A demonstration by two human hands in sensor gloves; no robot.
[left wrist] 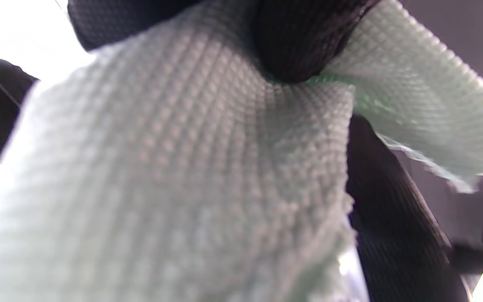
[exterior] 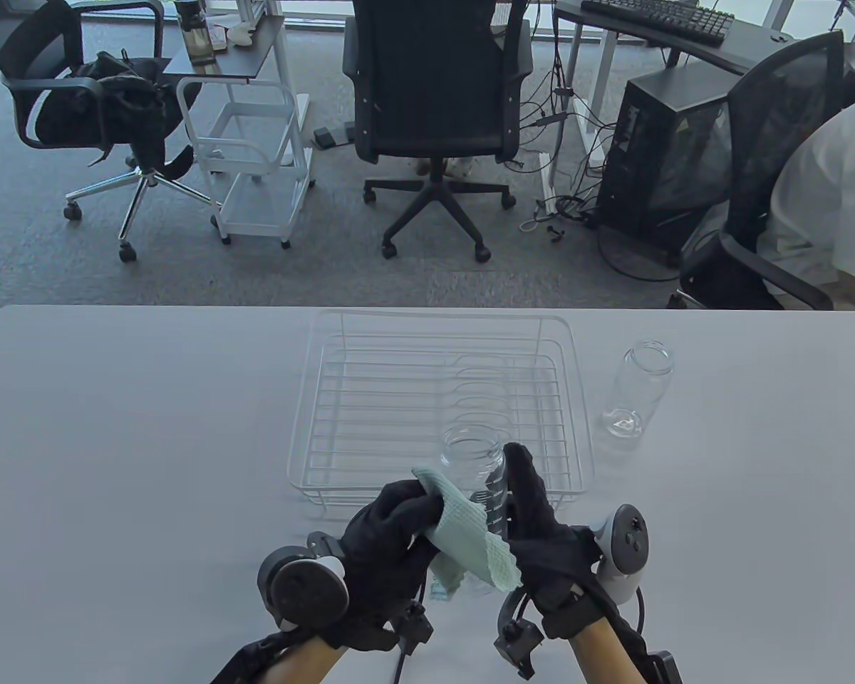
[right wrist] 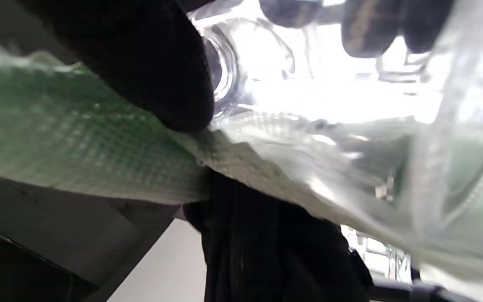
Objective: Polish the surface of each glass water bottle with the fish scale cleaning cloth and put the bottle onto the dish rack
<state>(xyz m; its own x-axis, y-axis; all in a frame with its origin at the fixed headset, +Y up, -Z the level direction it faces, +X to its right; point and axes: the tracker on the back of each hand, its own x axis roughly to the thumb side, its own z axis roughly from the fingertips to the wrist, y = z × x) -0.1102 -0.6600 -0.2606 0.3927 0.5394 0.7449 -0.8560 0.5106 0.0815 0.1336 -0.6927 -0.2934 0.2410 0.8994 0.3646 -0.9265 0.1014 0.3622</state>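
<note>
Glass bottle [exterior: 479, 479] gripped by right hand [exterior: 541, 527], cloth [exterior: 463, 531] clutched in left hand [exterior: 388, 541], white table [exterior: 114, 442], office chairs [exterior: 434, 107] behind.

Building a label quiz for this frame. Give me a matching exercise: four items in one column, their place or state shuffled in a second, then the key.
Items
1. held bottle
2. second bottle
3. cleaning cloth
4. dish rack

Places or states
A. stands alone on the table, to the right of the rack
B. holds no bottle yet
C. gripped by the left hand, draped against glass
D. held by the right hand at the rack's near edge

Pairs: 1-D, 2-A, 3-C, 4-B
</note>
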